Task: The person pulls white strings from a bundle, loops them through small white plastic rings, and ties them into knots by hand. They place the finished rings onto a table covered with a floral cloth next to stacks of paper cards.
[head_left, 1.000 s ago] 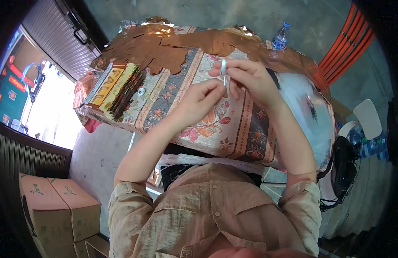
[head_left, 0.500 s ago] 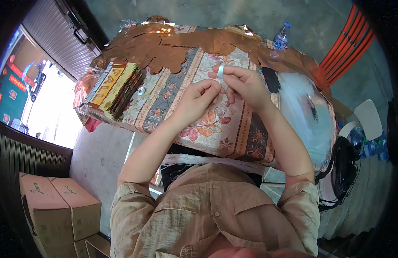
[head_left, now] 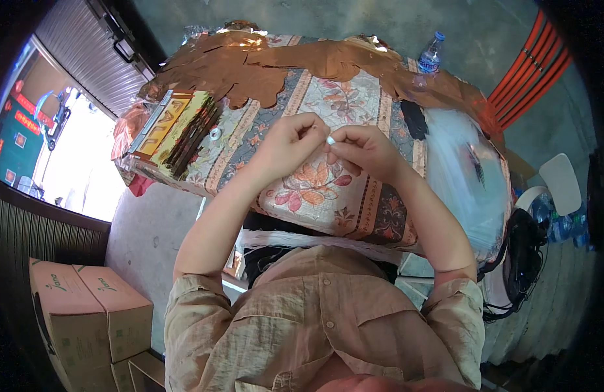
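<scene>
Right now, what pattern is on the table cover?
The table cover has flowers and patterned stripes, best in the head view.

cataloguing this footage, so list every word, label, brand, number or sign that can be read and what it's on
Wording isn't copied here.
Cartons: green word on the tops, legible; side print too small.
Bottle: blue label, lettering blurred.
Red signs outside: too small.
Stack: yellow shapes, unclear whether letters.
White piece: none visible.
</scene>
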Demonstrator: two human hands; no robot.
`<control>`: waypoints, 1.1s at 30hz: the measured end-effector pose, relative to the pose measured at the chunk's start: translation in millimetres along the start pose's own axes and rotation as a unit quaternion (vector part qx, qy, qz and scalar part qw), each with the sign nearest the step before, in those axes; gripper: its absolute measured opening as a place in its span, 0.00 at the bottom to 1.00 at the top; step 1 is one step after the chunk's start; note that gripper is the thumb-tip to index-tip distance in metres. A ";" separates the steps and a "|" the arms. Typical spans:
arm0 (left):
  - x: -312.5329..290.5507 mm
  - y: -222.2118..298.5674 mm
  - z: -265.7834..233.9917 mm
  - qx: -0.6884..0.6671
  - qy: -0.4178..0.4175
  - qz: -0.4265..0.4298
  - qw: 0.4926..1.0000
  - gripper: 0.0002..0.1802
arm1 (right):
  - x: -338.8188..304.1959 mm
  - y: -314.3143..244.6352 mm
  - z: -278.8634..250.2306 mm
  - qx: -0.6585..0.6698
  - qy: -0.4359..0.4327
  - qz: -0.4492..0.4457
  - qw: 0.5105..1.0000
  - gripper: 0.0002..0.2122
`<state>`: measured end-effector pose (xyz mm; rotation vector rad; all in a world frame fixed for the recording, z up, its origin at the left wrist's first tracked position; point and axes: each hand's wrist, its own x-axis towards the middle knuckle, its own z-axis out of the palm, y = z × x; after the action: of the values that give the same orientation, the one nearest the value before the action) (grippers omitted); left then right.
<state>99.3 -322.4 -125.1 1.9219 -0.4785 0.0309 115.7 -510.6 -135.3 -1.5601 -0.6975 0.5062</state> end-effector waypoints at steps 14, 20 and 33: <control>-13.1 -1.9 16.1 -0.017 0.136 0.133 0.982 0.10 | -2.9 7.6 -3.3 0.150 0.052 0.011 0.987 0.09; -14.4 -20.1 26.1 -0.251 0.048 0.006 0.967 0.10 | -0.9 6.2 0.7 0.190 0.040 -0.019 0.981 0.10; -10.9 -27.3 24.7 -0.317 0.022 -0.044 0.947 0.06 | 6.6 14.5 8.1 0.219 0.058 0.008 0.974 0.10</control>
<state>93.6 -332.5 -161.7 1.3018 -0.3184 -0.1246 116.9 -500.6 -150.0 -1.1706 -0.4466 0.5356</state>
